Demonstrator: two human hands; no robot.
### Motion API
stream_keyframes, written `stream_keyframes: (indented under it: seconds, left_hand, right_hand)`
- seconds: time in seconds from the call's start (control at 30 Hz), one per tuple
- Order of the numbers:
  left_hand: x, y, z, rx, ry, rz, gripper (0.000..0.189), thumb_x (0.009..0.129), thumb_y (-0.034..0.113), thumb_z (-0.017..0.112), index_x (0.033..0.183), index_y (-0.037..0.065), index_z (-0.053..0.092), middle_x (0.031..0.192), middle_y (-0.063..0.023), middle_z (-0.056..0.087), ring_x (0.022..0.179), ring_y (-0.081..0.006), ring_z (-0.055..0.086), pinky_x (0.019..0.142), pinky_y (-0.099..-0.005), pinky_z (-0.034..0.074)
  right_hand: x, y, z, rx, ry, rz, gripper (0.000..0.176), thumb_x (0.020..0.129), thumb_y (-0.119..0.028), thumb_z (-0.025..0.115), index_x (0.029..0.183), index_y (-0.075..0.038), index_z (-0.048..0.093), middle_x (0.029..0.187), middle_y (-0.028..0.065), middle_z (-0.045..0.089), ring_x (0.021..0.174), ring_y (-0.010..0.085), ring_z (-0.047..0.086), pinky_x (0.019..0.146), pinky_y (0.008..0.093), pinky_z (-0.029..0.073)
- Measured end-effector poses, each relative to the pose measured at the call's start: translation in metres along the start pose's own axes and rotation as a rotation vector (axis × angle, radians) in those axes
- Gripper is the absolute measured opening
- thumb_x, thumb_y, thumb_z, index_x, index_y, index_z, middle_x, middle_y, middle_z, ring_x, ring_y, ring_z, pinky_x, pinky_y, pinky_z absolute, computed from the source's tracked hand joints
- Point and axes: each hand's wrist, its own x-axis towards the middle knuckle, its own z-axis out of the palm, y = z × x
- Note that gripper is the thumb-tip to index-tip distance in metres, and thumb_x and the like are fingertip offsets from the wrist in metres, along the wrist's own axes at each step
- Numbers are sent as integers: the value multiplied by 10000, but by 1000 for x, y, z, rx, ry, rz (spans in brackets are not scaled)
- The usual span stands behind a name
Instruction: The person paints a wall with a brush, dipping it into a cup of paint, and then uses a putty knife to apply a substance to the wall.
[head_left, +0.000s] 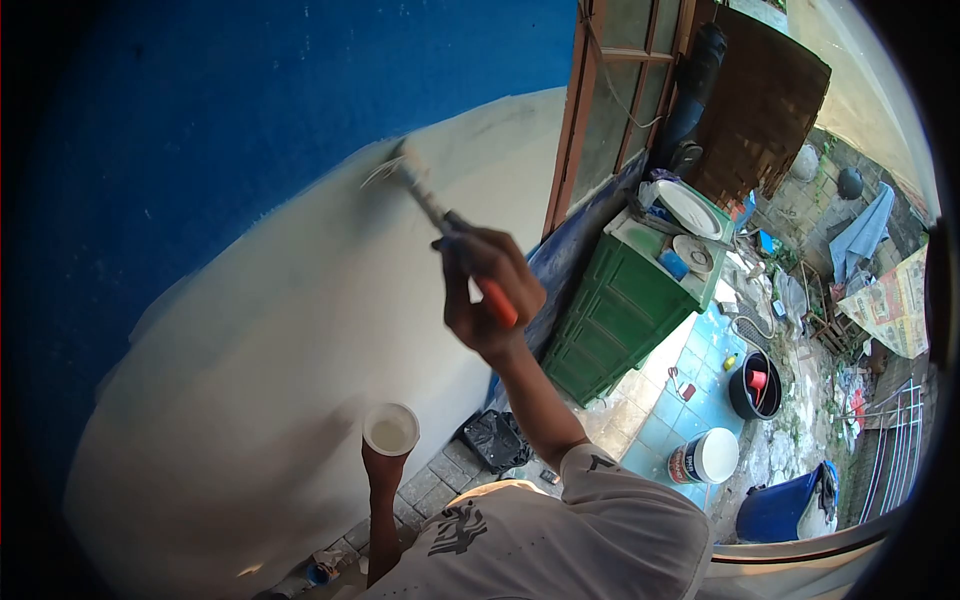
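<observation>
My right hand (490,285) is closed around the red-ended handle of a paintbrush (425,195). The bristles touch the wall near the upper edge of a white painted area (300,300), where it borders the blue paint (250,100). Lower down, my left hand (385,458) grips a white cup (391,430) from below, its mouth facing up toward me. Pale liquid, looking like white paint, shows inside the cup. Most of the left fingers are hidden behind it.
A wood-framed window (625,90) borders the wall on the right. Beside it stands a green cabinet (625,305) with dishes on top. Farther right are a white paint bucket (715,456), a black basin (740,390) and a blue bin (770,512). A black container (497,440) stands by the wall's foot.
</observation>
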Motion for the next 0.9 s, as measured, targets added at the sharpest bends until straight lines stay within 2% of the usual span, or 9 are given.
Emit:
stream_keyframes:
  seconds: [0.07,0.13,0.27,0.37,0.5,0.63,0.77,0.83,0.9]
  left_hand:
    - [-2,0,-5,19,-11,-6,555,717,147,953,1153,3,642,1067,-98,720,971,-220,693,879,-375,551]
    - [-2,-1,-12,29,-16,-7,566,712,148,956,1158,4,640,1075,-98,717,984,-221,689,895,-377,548]
    - [-9,-5,-28,-28,21,-38,577,707,150,959,1164,7,637,1087,-104,714,993,-229,688,901,-383,546]
    - [-11,-16,-41,-1,-20,-43,594,703,153,961,1177,11,632,1099,-109,710,1004,-232,683,910,-387,543]
    - [-14,-15,-53,16,-24,-36,602,703,159,962,1183,11,629,1102,-109,709,1009,-233,682,911,-390,544]
    - [-14,-17,-69,22,-8,3,598,707,163,961,1179,5,629,1101,-109,709,1010,-238,682,910,-392,544]
    - [-17,-29,-88,37,11,18,581,710,161,959,1164,2,633,1084,-110,711,991,-239,684,900,-391,547]
    - [-21,-31,-96,18,5,26,559,713,157,957,1145,3,638,1062,-108,714,966,-238,686,883,-389,551]
    - [-24,-35,-102,24,1,36,552,713,154,957,1139,3,639,1055,-106,714,960,-237,687,877,-388,551]
  right_hand:
    - [-3,-14,1,45,-44,-19,140,858,108,703,983,55,667,888,208,726,835,268,745,747,311,592]
    - [1,-10,-5,111,83,-63,162,881,88,702,1030,55,650,940,208,720,846,263,743,727,313,596]
    - [3,1,2,37,164,161,134,911,134,648,1033,79,634,967,163,691,830,224,718,736,330,639]
    - [-3,-36,13,-144,-10,-17,158,820,81,765,955,34,698,916,179,741,819,233,750,680,272,593]
    - [-24,-83,29,74,-87,-106,230,794,66,781,1003,-2,711,945,216,759,801,263,778,655,262,591]
    - [-21,-64,17,123,14,-29,135,914,119,636,1043,84,625,990,235,698,855,313,757,710,354,636]
    - [-14,-55,24,108,136,164,113,912,122,647,1019,88,639,1008,194,694,831,256,743,711,320,639]
    - [-20,-63,32,-42,55,-22,205,814,115,742,992,21,704,964,177,738,837,243,765,677,277,589]
    - [-32,-85,43,16,31,2,208,789,86,777,969,-3,724,946,168,745,825,242,767,661,273,580]
